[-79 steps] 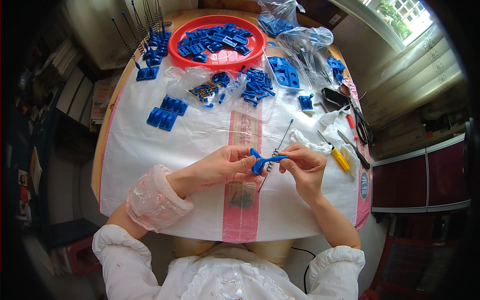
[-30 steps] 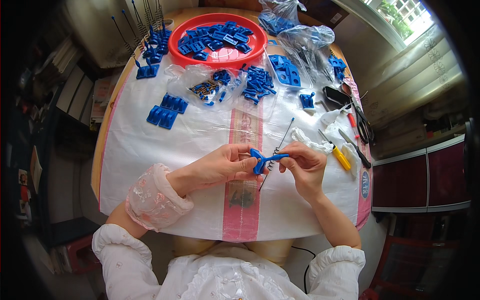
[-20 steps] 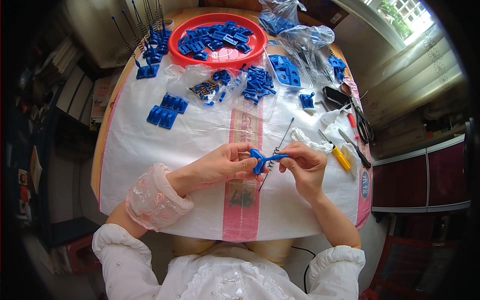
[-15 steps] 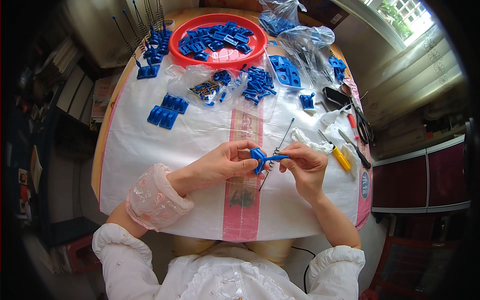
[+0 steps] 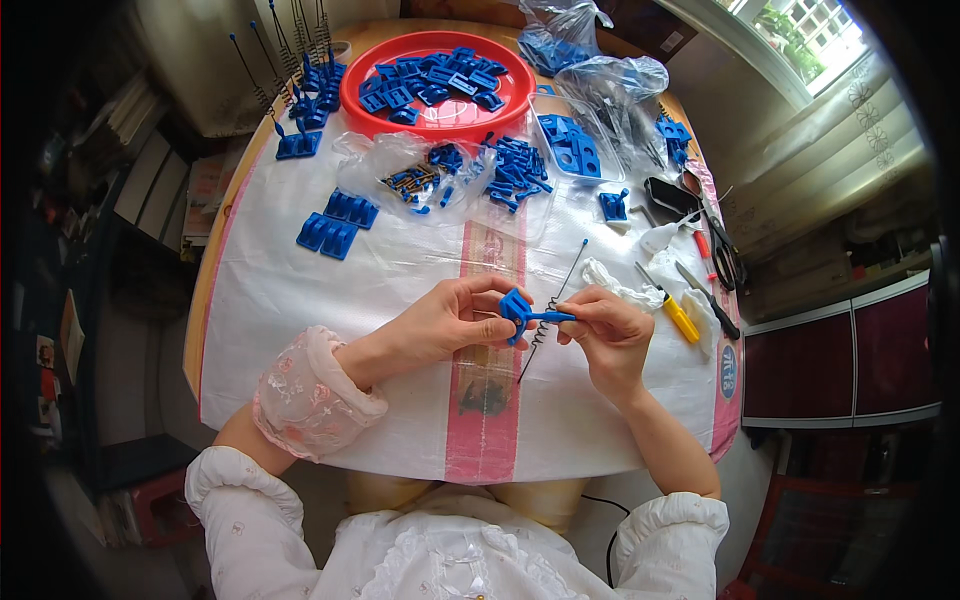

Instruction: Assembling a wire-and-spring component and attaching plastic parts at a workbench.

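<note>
Above the middle of the table, my left hand grips a small blue plastic bracket between thumb and fingers. A slim blue plastic stem sticks out from the bracket to the right. My right hand is closed on that stem's far end, thumb against fingertips. Under the stem, a thin dark wire with a coiled middle and a blue tip lies slanting; part of it is hidden by the stem and my fingers.
A red round tray of blue parts stands at the back. Bags with brass screws and blue stems lie before it. Blue brackets sit left. A yellow-handled screwdriver, a knife and scissors lie right.
The bracket in my left hand has tilted slightly. Both hands otherwise keep nearly the same place and hold.
</note>
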`<state>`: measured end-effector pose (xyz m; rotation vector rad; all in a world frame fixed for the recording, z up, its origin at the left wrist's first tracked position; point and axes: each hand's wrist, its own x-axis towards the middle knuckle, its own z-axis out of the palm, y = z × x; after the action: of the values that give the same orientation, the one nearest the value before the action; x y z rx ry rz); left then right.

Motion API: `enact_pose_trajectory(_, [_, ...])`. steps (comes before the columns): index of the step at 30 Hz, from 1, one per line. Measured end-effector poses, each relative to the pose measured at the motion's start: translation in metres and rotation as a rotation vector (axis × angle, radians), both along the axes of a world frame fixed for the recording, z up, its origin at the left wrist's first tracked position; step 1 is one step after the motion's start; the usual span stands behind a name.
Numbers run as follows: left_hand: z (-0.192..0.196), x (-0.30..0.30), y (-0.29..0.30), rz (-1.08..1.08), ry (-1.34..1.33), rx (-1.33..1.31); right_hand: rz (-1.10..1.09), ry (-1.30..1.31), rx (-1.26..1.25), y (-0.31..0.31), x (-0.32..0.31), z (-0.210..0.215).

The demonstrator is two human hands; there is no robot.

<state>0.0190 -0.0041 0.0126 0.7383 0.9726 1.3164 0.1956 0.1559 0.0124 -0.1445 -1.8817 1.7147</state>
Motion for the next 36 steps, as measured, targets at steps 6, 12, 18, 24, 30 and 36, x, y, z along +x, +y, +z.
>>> enact_pose_trajectory(6, [-0.0045,-0.0006,0.0006,-0.009,0.001,0.029,0.009,0.004,-0.011,-0.0001,-0.0001,0.0])
enact_pose_trajectory(12, [-0.001,0.0001,-0.0003,-0.009,-0.011,0.016,0.005,0.001,-0.005,0.0003,0.0002,0.0002])
enact_pose_trajectory(18, [-0.0035,-0.0006,-0.0003,-0.015,-0.017,0.015,0.0,-0.008,-0.02,0.0002,-0.0003,0.0])
enact_pose_trajectory(24, [-0.001,-0.0001,-0.0002,-0.016,-0.027,-0.007,0.001,-0.01,-0.031,0.0012,-0.0003,-0.0015])
enact_pose_trajectory(30, [-0.0044,0.0011,0.001,0.046,0.023,0.048,-0.002,-0.002,-0.031,0.0006,-0.001,-0.0017])
enact_pose_trajectory(36, [-0.0074,0.0019,0.0021,0.101,0.097,0.101,-0.002,0.012,0.004,0.0011,-0.0003,-0.0012])
